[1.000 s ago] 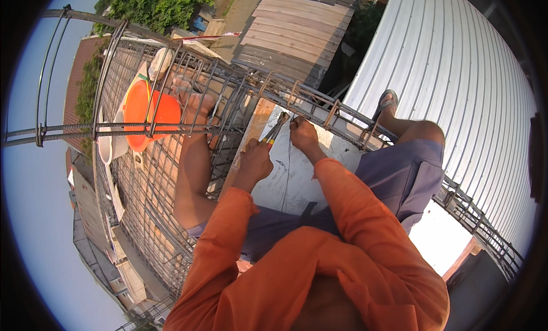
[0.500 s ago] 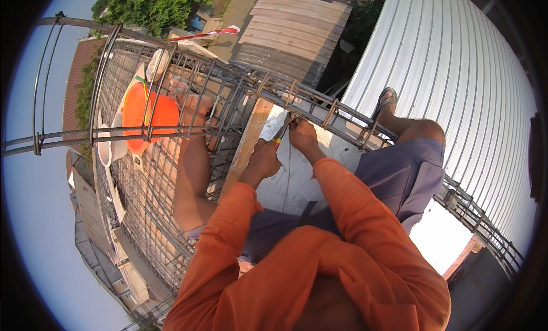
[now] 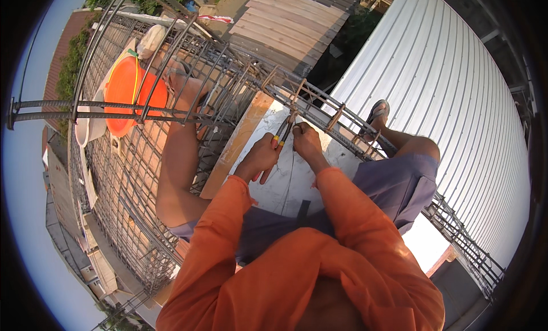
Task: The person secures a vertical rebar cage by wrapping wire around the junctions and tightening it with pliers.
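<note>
My left hand [image 3: 261, 155] is closed round the handles of pincers [image 3: 281, 138] with red and yellow grips. The handles are spread, and the jaws reach up to the rebar beam cage [image 3: 313, 98] at the far edge of a white board [image 3: 271, 188]. Close beside the jaws, my right hand [image 3: 308, 141] pinches thin tie wire [image 3: 293, 159], which trails down over the board. Its fingertips are just under the lower bar of the cage. Whether the jaws touch the wire is too small to tell.
An orange hard hat [image 3: 123, 94] and a white container [image 3: 90, 125] rest on the rebar mesh [image 3: 123, 188] at left. Long bars [image 3: 51, 111] jut out leftward. My legs straddle the board; my right sandal [image 3: 378, 111] is beside the corrugated metal roof [image 3: 422, 79]. Lower roofs lie beyond the edge.
The pincers' handles have spread apart, and their jaws have come away from the right fingertips a little. Both hands sit slightly lower in the picture. My view has tilted and shifted.
</note>
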The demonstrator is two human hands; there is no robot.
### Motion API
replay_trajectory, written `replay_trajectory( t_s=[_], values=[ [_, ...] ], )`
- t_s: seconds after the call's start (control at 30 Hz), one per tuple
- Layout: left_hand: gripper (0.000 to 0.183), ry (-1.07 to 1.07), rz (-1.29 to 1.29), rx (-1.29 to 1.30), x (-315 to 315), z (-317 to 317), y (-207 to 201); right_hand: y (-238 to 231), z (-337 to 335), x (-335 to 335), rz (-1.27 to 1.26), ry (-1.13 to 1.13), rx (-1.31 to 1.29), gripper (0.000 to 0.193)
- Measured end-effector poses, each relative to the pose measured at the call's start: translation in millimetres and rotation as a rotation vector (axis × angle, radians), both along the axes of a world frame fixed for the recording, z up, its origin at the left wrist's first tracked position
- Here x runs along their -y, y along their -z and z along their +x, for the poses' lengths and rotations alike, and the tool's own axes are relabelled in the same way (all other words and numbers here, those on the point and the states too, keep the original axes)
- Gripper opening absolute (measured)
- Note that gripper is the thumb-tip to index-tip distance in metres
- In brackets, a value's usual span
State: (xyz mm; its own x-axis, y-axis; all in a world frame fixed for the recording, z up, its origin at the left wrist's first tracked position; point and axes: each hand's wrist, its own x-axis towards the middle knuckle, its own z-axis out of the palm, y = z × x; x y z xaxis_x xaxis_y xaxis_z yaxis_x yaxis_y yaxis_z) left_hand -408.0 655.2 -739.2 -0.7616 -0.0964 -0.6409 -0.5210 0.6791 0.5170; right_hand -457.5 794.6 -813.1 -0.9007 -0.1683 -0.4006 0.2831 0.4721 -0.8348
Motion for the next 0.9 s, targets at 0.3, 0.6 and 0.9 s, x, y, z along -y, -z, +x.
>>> replay_trajectory(
  t_s=[0.3, 0.6, 0.9],
  values=[
    [0.045, -0.418, 0.987, 0.351, 19, 7, 28, -14, 10, 13, -0.202, -0.007, 0.337, 0.043],
    [0.038, -0.307, 0.951, 0.513, 41, -7, 10, -15, 16, 47, -1.349, 0.394, 0.851, 0.023],
    [0.042, 0.275, -0.532, -0.057, 19, 17, -25, -23, 5, 81, -1.05, 0.7, 0.791, 0.021]
  ],
)
